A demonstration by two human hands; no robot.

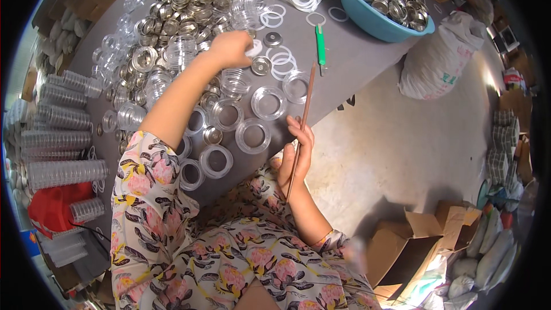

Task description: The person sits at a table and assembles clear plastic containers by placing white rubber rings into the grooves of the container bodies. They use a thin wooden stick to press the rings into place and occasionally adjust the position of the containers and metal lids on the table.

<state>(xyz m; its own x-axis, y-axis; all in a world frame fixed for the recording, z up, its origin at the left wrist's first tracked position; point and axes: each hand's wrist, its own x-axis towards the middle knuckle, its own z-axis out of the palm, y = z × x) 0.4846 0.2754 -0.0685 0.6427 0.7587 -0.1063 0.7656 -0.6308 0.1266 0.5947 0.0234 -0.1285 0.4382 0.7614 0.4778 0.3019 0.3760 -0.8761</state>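
Note:
My left hand (231, 49) reaches across the table, its fingers closed on a small white round piece (254, 49). Just beside it lie a silver metal cap (261, 65) and another metal cap (273, 39). Thin white rings (282, 62) lie in a loose group to the right of these. Near the table's edge, my right hand (299, 148) grips a thin brown stick (306, 106), which points up and away from me. Between my hands and body, several clear plastic ring-shaped pieces (268, 103) are spread out on the grey table (359, 60).
A heap of metal caps (182, 14) mixed with clear pieces covers the left. A green-handled cutter (320, 43) lies near a blue basin (381, 30) full of metal caps. Stacked clear pieces (66, 173) line the left edge. A white sack (441, 57) and open cartons (396, 250) stand right.

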